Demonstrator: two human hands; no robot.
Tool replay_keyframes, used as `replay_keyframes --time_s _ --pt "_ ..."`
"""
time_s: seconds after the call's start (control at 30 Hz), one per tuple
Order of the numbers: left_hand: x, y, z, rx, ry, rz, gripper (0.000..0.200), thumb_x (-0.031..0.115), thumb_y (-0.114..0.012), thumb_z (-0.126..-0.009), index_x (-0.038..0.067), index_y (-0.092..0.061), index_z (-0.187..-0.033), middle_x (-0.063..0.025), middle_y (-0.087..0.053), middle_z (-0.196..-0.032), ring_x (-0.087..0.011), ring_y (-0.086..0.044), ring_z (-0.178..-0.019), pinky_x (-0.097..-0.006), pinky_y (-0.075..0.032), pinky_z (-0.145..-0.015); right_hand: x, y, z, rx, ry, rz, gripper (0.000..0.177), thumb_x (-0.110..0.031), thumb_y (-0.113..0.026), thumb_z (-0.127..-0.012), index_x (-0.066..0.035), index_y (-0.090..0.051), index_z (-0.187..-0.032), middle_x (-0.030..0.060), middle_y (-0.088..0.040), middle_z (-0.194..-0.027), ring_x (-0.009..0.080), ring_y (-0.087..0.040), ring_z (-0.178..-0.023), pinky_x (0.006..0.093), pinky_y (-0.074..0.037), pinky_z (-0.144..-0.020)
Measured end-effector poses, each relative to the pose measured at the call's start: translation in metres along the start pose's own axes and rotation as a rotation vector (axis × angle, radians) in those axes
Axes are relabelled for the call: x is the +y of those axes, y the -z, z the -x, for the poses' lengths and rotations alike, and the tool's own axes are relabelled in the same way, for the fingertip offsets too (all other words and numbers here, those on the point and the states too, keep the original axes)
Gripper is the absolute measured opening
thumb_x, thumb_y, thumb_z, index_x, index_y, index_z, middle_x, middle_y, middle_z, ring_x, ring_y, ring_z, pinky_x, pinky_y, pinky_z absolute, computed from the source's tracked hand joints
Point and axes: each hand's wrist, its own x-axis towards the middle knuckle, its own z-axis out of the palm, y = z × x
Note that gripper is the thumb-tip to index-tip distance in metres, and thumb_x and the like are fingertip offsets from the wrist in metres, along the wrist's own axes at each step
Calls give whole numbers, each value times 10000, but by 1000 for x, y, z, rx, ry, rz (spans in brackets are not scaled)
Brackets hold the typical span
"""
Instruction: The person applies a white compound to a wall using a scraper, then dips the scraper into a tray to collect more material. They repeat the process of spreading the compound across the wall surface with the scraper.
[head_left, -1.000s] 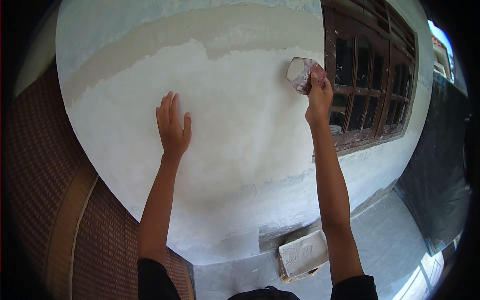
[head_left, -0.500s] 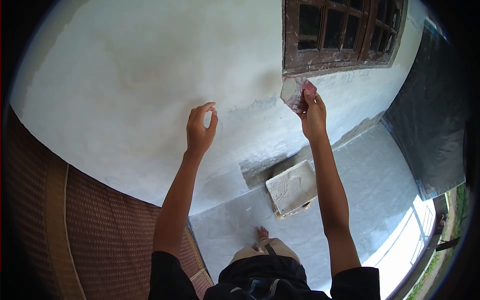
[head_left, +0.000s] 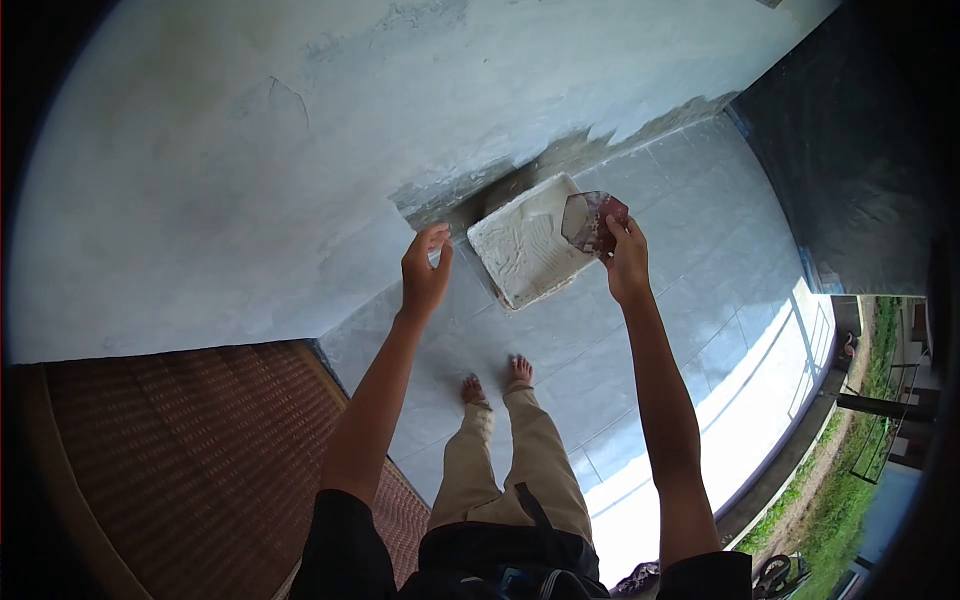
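Note:
My right hand [head_left: 628, 262] grips a flat, reddish, many-sided putty scraper [head_left: 607, 222] by its right side. Pale putty is smeared over the scraper's face and left edge. From my viewpoint the scraper overlaps the right part of a tray [head_left: 489, 274] on the floor, in which a ridged layer of white putty [head_left: 528, 238] is spread. My left hand [head_left: 427, 272] hangs in front of the wall's lower part, left of the tray. Its fingers are loosely curved with the thumb apart, and I see nothing in it.
A whitish plastered wall [head_left: 200, 220] with a bare grey strip at its foot runs along grey floor tiles [head_left: 690, 235]. Brown woven matting [head_left: 200, 450] stands at the left. Dark sheeting [head_left: 840, 150] hangs at the right. My bare feet [head_left: 519, 370] are below the tray.
My view has tilted down from the wall and window to the floor. My right hand, still holding the scraper, has come down from below the window to over the tray. My left hand has lowered too.

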Motion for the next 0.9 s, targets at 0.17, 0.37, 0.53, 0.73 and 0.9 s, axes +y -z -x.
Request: replay_keyframes --time_s 0.17,0.37,0.53,0.73,0.9 --pt "-67 -66 71 -61 162 41 285 76 -629 -965 20 -618 -1244 -158 -692 -1160 -272 -675 -1080 -393 -529 -903 69 62 -39 37 -28 176 301 -125 -566 -1042 20 -581 -1305 99 -668 -1202 156 -665 -1044 323 -543 -881" --pt "-146 -133 146 -75 372 50 348 66 -595 -990 46 -568 -1337 -143 -643 -1259 -252 -652 -1111 -378 -515 -950 159 135 -114 -78 92 551 280 -102 -543 -1046 12 -610 -1293 101 -710 -1159 179 -677 -1030 317 -533 -873" --pt "-195 -185 170 -51 460 48 443 100 -610 -992 66 -497 -1419 -152 -560 -1362 -273 -611 -1155 -408 -504 -965 185 144 -161 -383 600 940 262 -2 -530 -989 -13 -634 -1229 169 -731 -1071 305 -717 -966 427 -551 -853" --pt "-221 -224 173 -6 485 8 623 146 -618 -998 48 -344 -1549 -167 -464 -1453 -288 -555 -1220 -420 -457 -1035 208 134 -217 -680 734 1366 177 -15 -562 -967 -24 -649 -1120 172 -716 -1031 375 -664 -1009 478 -525 -861" --pt "-235 -233 171 -34 503 -9 686 189 -598 -1013 6 -272 -1588 -196 -459 -1458 -310 -534 -1247 -414 -416 -1091 216 119 -245 -893 660 1444 180 -52 -578 -966 -43 -663 -1125 155 -718 -1066 360 -656 -1041 480 -513 -894"
